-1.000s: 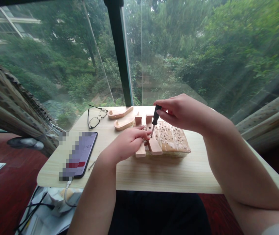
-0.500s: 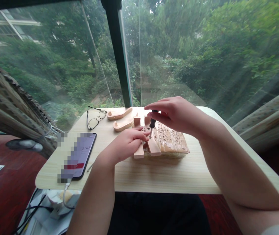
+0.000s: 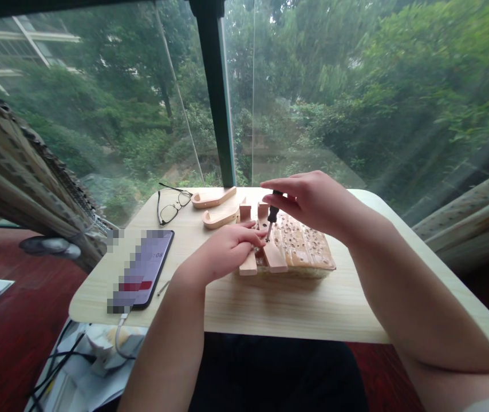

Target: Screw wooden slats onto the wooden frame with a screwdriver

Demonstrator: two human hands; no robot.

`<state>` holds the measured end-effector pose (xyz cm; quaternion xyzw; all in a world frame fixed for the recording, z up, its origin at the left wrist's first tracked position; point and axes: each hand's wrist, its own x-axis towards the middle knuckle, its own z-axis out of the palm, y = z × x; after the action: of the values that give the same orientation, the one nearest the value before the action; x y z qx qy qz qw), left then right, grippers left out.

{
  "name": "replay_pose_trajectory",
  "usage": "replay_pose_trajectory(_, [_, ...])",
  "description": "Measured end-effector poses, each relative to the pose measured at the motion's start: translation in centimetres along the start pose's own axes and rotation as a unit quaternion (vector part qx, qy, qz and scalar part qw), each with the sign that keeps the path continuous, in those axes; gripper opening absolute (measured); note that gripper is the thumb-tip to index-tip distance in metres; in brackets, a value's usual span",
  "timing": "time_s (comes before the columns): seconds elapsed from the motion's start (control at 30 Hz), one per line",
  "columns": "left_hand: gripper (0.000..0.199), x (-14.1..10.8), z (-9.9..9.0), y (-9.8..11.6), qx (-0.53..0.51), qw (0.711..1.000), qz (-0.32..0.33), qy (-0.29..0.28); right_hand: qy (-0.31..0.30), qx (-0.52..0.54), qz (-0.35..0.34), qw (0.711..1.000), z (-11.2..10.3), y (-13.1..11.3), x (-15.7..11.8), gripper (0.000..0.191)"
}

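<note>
My right hand (image 3: pixel 302 197) is closed round the black handle of a screwdriver (image 3: pixel 272 215), which stands nearly upright. Its tip meets a hole in a flat wooden piece (image 3: pixel 275 257). My left hand (image 3: pixel 231 246) lies over the wooden pieces, its fingertips pressing beside the screwdriver tip. Another wooden piece (image 3: pixel 248 265) sits under that hand, partly hidden. Both pieces rest on a wrapped block with a speckled brown top (image 3: pixel 307 243). Two curved wooden hooks (image 3: pixel 213 198) (image 3: pixel 219 217) lie behind my left hand.
Glasses (image 3: pixel 169 213) lie at the table's back left. A phone (image 3: pixel 150 274) with a white cable and a small metal rod (image 3: pixel 162 288) are left of my left forearm. A window stands behind the table (image 3: pixel 287 320).
The whole view has shifted slightly, so the table and hands appear a little further right. My hands keep the same hold on the screwdriver and the wooden pieces.
</note>
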<state>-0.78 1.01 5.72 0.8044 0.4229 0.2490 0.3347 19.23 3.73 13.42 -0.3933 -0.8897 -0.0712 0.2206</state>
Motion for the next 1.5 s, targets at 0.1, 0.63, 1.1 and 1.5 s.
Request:
replay_pose_trajectory(0.1, [0.034, 0.0, 0.0, 0.0, 0.000, 1.000, -0.001, 0.000, -0.049, 0.042, -0.036, 0.997, -0.8, 0.3, -0.2, 0.037])
replay_pose_trajectory(0.63, [0.034, 0.0, 0.0, 0.1, -0.007, 1.000, -0.003, -0.006, -0.090, 0.033, 0.009, 0.995, -0.7, 0.3, -0.1, 0.032])
replay_pose_trajectory(1.1, [0.033, 0.0, 0.1, -0.1, -0.012, 1.000, 0.002, 0.007, -0.068, 0.082, -0.011, 0.994, -0.7, -0.2, -0.1, 0.020])
replay_pose_trajectory(1.5, [0.027, 0.2, -0.1, 0.0, -0.061, 0.998, -0.032, -0.013, 0.114, 0.070, 0.175, 0.975, -2.2, 1.7, -0.2, 0.054])
